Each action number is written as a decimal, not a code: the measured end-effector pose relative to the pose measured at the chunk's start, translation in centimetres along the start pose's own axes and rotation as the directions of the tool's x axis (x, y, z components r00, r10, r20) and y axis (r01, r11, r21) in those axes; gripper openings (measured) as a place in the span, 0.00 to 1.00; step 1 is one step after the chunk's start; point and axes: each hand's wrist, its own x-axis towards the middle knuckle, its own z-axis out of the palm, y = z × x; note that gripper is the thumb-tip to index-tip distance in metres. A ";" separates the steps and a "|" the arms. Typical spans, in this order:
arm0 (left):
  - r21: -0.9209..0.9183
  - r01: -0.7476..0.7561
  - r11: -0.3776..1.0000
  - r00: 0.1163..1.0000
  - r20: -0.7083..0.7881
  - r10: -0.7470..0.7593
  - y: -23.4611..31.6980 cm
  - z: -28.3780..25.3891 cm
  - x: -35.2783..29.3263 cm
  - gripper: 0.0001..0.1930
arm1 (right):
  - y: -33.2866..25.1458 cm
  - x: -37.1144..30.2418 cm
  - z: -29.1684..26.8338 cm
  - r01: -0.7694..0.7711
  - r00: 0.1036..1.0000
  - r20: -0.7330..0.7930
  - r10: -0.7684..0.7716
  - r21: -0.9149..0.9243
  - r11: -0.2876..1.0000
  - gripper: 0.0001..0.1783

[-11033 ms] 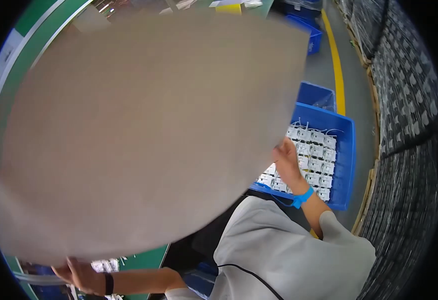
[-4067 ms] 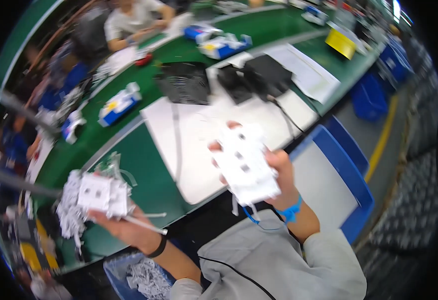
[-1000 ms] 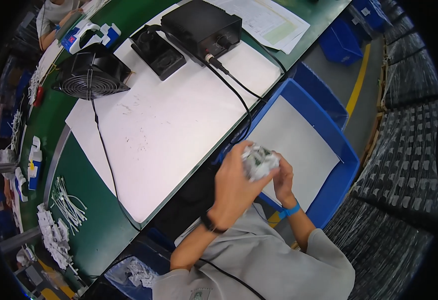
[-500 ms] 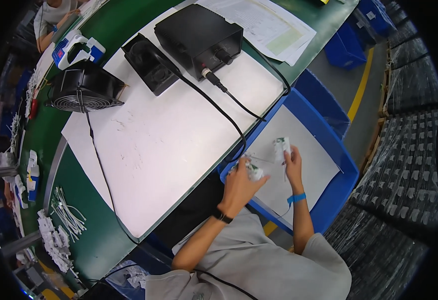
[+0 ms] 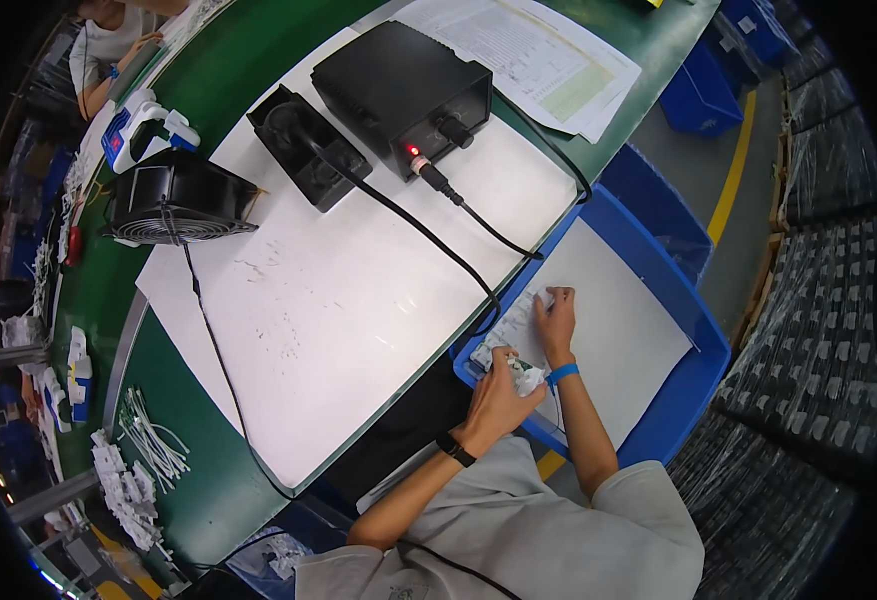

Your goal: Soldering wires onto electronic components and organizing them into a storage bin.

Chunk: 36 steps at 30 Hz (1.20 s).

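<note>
My left hand (image 5: 501, 405) is closed around several white plastic parts with green circuit boards (image 5: 526, 378), near the left edge of a blue bin (image 5: 710, 350). My right hand (image 5: 557, 325) has its thumb and fingers bent over a white plastic part (image 5: 535, 299) at the end of a row of white parts (image 5: 508, 325). This row lies along the bin's left side, on a white sheet (image 5: 623, 320) lining the bin. My fingers partly hide the part at the right hand. A blue band (image 5: 562, 373) with a thin cord circles my right wrist.
On the green table (image 5: 193, 510), a white mat (image 5: 348, 330) carries a black control box (image 5: 398, 90), a black iron stand (image 5: 308, 150) and cables. A black fan (image 5: 173, 200), papers (image 5: 548, 70) and white cable ties (image 5: 150, 440) lie around it. Another person (image 5: 113, 50) sits far left.
My right hand has come left and down with its white part to the row in the bin. My left hand keeps its parts. A red light now glows on the black box.
</note>
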 end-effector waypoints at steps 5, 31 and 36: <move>-0.164 0.074 0.984 0.997 -0.013 -0.077 -1.2 0.9 0.5 0.36 | -1.3 -0.8 -0.8 -0.079 0.997 0.028 0.075 0.161 0.984 0.18; 0.886 -0.167 0.433 0.816 0.371 -0.444 -6.7 13.2 4.7 0.31 | 4.9 7.8 -2.1 -0.089 0.990 -0.089 0.112 0.236 0.968 0.25; 0.960 0.071 0.271 0.922 0.041 -0.386 -13.6 18.3 4.3 0.33 | 0.0 5.7 -1.3 0.234 0.939 -0.234 -0.251 -0.098 0.967 0.30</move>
